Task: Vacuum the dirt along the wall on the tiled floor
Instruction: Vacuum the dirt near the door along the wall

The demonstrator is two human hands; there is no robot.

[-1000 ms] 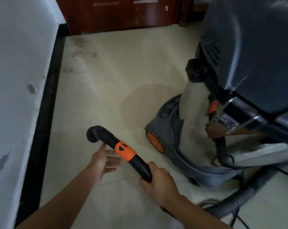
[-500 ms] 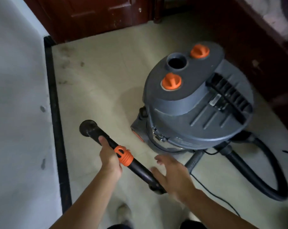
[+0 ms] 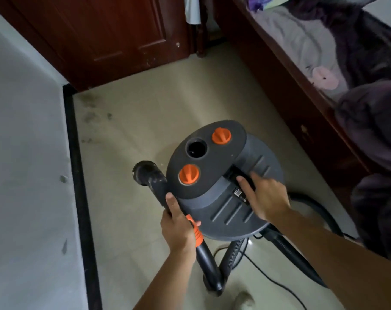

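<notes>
Wand: black plastic vacuum wand with orange collar (image 3: 204, 253). Its long axis runs from the bottom centre of view diagonally up and left, just beside the canister's left rim.
Wand tip: round black brush head (image 3: 145, 173), pointing up-left toward the wall side. Its height above the tiles cannot be judged.
Left hand (image 3: 177, 227): fingers wrapped round the wand at the orange collar, thumb laid along the tube toward the head.
Right hand (image 3: 265, 198): lies over the black carrying handle (image 3: 233, 174) on the canister lid, fingers mostly extended. It is motion-blurred, so I cannot tell whether it has a closed grip.
Dirt: dark smudges and specks (image 3: 90, 108) on the beige tiled floor (image 3: 134, 130). They lie along the black skirting strip (image 3: 76, 175) under the white wall (image 3: 22, 175), thickest in the far corner and well apart from the brush head.
In the way: grey drum vacuum canister (image 3: 235, 211) stands just right of the wand, between it and the dark wooden bed frame (image 3: 291, 90).
Floor, near side: grey ribbed hose (image 3: 233, 251) and thin black power cable (image 3: 270, 281) trail below the canister.
Far end: red-brown wooden door (image 3: 114, 32).
Bed: purple-grey bedding (image 3: 369, 113) piled on top.
Canister lid: near orange knob (image 3: 189, 174) and far orange knob (image 3: 221, 135), with an open round port (image 3: 196, 149) between them. The port is dark inside and its contents are not visible.
</notes>
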